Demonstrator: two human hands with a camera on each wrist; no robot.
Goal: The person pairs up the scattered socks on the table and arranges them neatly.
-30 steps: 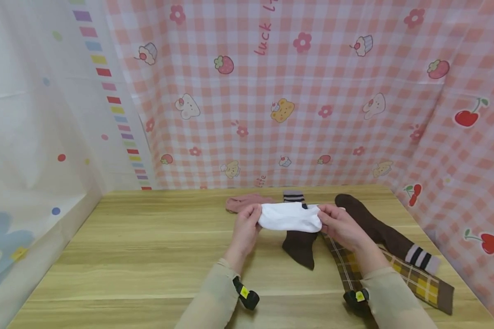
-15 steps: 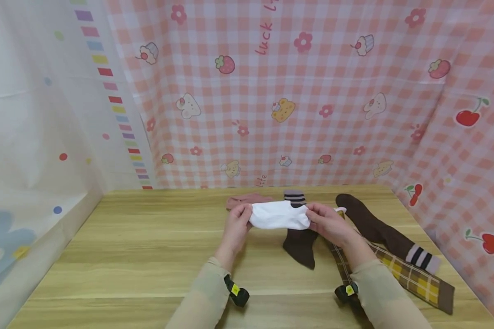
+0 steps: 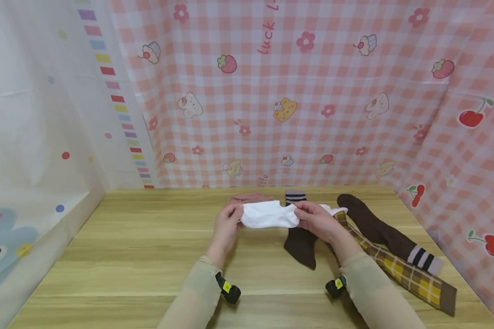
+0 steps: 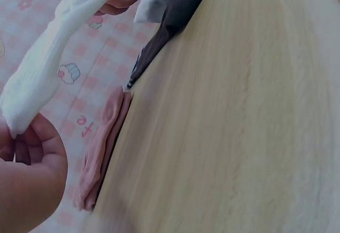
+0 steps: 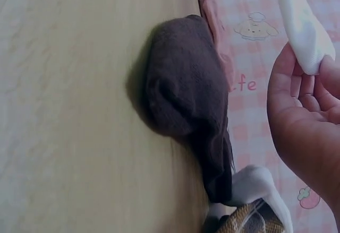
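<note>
A white ankle sock (image 3: 267, 214) is stretched sideways between both hands, held up above the table. My left hand (image 3: 224, 230) pinches one end between thumb and fingers. At the other end, beside the sock's opening, my right hand (image 3: 321, 224) pinches the fabric. Seen from the left wrist, the sock (image 4: 45, 63) slants up from the left hand (image 4: 34, 174) to the fingers of the right. Behind and below it lies a dark brown sock (image 3: 300, 249) with a striped cuff, partly covered in the head view.
A pink sock (image 3: 251, 198) lies at the table's back edge. Right of the hands lie a second white sock (image 3: 335, 210), a yellow-brown plaid sock (image 3: 407, 274) and another brown striped sock (image 3: 372, 224). A pink checked curtain (image 3: 247, 91) hangs behind the wooden table (image 3: 127, 256).
Both hands have moved left together with the white sock stretched between them. More of the second white sock and the plaid sock shows on the right.
</note>
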